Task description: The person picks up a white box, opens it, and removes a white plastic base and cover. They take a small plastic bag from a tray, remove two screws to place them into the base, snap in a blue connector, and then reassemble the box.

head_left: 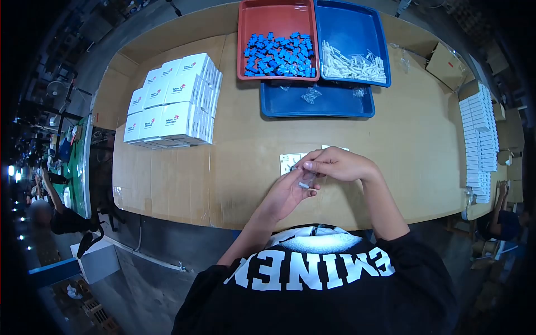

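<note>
Above the near middle of the cardboard-covered table, both hands are together around a small clear plastic bag (305, 180) with a small white piece at its lower end. My left hand (283, 195) supports the bag from the left, its fingers curled round it. From the right, my right hand (341, 165) pinches the bag's upper part between thumb and fingers. Just behind the hands lies a white printed card or leaflet (289, 161), partly covered by them. Another white edge shows behind my right hand. The fingers hide part of the bag.
Stacked white boxes (177, 118) stand at left. A red tray (242, 42) holds blue pieces; a blue tray (349, 25) holds white pieces. A lower blue tray (285, 103) contains clear plastic bags. More white boxes (479, 142) line the right edge. Other people work at both sides.
</note>
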Demonstrator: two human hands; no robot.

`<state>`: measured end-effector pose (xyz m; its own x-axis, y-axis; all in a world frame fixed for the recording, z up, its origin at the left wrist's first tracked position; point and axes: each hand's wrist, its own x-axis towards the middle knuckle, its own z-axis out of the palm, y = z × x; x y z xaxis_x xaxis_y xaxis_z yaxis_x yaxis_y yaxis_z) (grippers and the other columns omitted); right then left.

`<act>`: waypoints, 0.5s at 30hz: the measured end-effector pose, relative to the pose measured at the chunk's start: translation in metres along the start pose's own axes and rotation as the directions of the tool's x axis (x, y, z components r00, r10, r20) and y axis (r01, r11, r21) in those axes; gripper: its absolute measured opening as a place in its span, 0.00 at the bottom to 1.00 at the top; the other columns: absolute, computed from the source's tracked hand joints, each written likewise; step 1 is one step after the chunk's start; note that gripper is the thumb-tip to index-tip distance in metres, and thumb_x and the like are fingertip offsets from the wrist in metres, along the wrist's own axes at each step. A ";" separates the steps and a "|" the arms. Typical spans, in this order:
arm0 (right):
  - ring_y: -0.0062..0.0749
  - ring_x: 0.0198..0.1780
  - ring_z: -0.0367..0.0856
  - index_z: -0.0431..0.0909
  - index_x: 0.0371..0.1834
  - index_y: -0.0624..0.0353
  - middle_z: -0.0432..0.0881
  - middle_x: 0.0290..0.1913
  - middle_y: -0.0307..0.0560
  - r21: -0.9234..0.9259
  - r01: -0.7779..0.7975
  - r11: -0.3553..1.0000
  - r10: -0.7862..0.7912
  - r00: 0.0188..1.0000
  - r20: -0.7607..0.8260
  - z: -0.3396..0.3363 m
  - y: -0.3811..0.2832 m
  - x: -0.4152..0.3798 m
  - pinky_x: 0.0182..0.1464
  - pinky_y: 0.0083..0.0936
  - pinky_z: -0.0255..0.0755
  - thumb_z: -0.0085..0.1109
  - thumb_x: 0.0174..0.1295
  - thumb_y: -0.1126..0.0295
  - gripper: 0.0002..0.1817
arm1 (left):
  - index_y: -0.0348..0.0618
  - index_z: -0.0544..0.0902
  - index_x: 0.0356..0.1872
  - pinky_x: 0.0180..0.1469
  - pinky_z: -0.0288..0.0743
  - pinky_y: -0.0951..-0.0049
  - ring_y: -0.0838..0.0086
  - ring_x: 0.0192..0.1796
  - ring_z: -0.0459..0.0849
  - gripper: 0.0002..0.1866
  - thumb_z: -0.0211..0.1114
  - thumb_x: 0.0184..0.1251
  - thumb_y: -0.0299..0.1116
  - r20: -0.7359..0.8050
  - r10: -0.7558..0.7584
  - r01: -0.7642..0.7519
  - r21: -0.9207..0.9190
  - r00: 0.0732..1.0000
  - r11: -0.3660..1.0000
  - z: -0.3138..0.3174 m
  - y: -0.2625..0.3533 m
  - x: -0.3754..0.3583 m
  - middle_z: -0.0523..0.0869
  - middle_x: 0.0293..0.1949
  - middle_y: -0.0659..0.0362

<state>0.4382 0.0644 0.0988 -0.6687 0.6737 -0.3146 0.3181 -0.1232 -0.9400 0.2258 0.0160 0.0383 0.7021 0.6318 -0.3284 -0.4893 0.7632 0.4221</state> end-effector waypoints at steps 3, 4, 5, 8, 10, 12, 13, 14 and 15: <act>0.36 0.55 0.84 0.86 0.53 0.71 0.87 0.58 0.52 0.026 -0.009 1.000 0.008 1.000 0.021 0.001 0.001 0.001 0.59 0.32 0.77 0.50 0.83 0.56 0.25 | 0.43 0.73 0.67 0.56 0.80 0.66 0.70 0.51 0.85 0.20 0.42 0.90 0.44 -0.003 0.002 -0.002 -0.004 1.000 1.000 -0.002 -0.001 0.000 0.84 0.53 0.59; 0.36 0.55 0.84 0.86 0.53 0.71 0.87 0.58 0.52 -0.010 0.009 1.000 -0.008 0.999 0.051 0.001 0.003 0.003 0.59 0.32 0.77 0.50 0.83 0.56 0.25 | 0.43 0.74 0.67 0.56 0.80 0.66 0.70 0.51 0.85 0.20 0.42 0.90 0.44 -0.002 0.006 -0.006 -0.014 1.000 1.000 -0.004 -0.002 0.001 0.84 0.53 0.58; 0.36 0.55 0.84 0.86 0.53 0.71 0.87 0.58 0.52 -0.016 0.011 1.000 -0.010 0.999 0.046 0.002 0.004 0.004 0.59 0.32 0.77 0.50 0.83 0.56 0.25 | 0.43 0.74 0.67 0.56 0.80 0.66 0.70 0.51 0.85 0.20 0.42 0.90 0.44 0.005 0.008 -0.008 -0.011 1.000 1.000 -0.005 -0.002 0.001 0.84 0.53 0.58; 0.34 0.55 0.84 0.86 0.51 0.71 0.87 0.58 0.51 -0.054 -0.009 0.998 0.014 0.996 0.086 0.008 0.004 0.004 0.59 0.32 0.77 0.50 0.83 0.55 0.26 | 0.45 0.73 0.71 0.56 0.79 0.68 0.71 0.51 0.83 0.21 0.44 0.90 0.44 0.004 0.014 -0.014 0.047 1.000 0.999 -0.004 -0.003 0.001 0.82 0.55 0.59; 0.34 0.55 0.84 0.86 0.51 0.70 0.88 0.58 0.51 -0.048 0.009 0.999 -0.005 0.997 0.079 0.005 0.010 0.006 0.60 0.32 0.77 0.50 0.83 0.55 0.25 | 0.43 0.73 0.69 0.56 0.80 0.67 0.70 0.51 0.85 0.21 0.43 0.90 0.44 -0.018 0.013 -0.013 0.017 1.000 1.000 -0.005 -0.004 0.000 0.85 0.54 0.57; 0.29 0.53 0.85 0.87 0.53 0.67 0.90 0.54 0.47 0.015 -0.084 0.996 0.082 0.992 0.095 -0.006 0.001 0.003 0.59 0.30 0.77 0.50 0.83 0.56 0.23 | 0.43 0.72 0.72 0.56 0.79 0.67 0.71 0.51 0.84 0.24 0.44 0.89 0.47 -0.033 0.003 -0.002 0.039 0.999 0.999 -0.002 -0.002 -0.001 0.85 0.56 0.56; 0.29 0.53 0.85 0.87 0.53 0.67 0.90 0.54 0.47 0.007 -0.078 0.997 0.077 0.993 0.085 -0.016 0.001 0.003 0.59 0.30 0.77 0.50 0.83 0.56 0.23 | 0.43 0.70 0.76 0.55 0.78 0.68 0.71 0.50 0.84 0.27 0.46 0.89 0.49 -0.063 -0.006 0.009 0.052 0.998 0.999 0.001 0.000 -0.002 0.86 0.57 0.56; 0.27 0.51 0.85 0.88 0.53 0.66 0.91 0.51 0.44 -0.008 0.027 1.000 -0.027 0.999 -0.041 -0.027 0.005 0.003 0.58 0.28 0.78 0.51 0.83 0.57 0.23 | 0.39 0.73 0.74 0.55 0.78 0.68 0.71 0.50 0.84 0.30 0.45 0.88 0.52 -0.049 -0.009 0.011 0.054 0.999 0.998 0.000 -0.001 -0.002 0.87 0.58 0.53; 0.25 0.50 0.85 0.89 0.53 0.65 0.91 0.48 0.42 -0.037 0.130 0.991 -0.134 0.977 -0.163 -0.039 0.008 0.005 0.57 0.26 0.78 0.51 0.83 0.57 0.22 | 0.39 0.73 0.74 0.55 0.78 0.68 0.71 0.50 0.84 0.30 0.45 0.88 0.52 -0.040 -0.004 0.006 0.063 0.999 0.998 0.001 -0.001 -0.003 0.87 0.58 0.53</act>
<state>0.4640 0.0952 0.0948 -0.5865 0.7940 -0.1596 0.2534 -0.0072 -0.9673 0.2243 0.0135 0.0395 0.6826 0.6339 -0.3637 -0.4514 0.7571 0.4724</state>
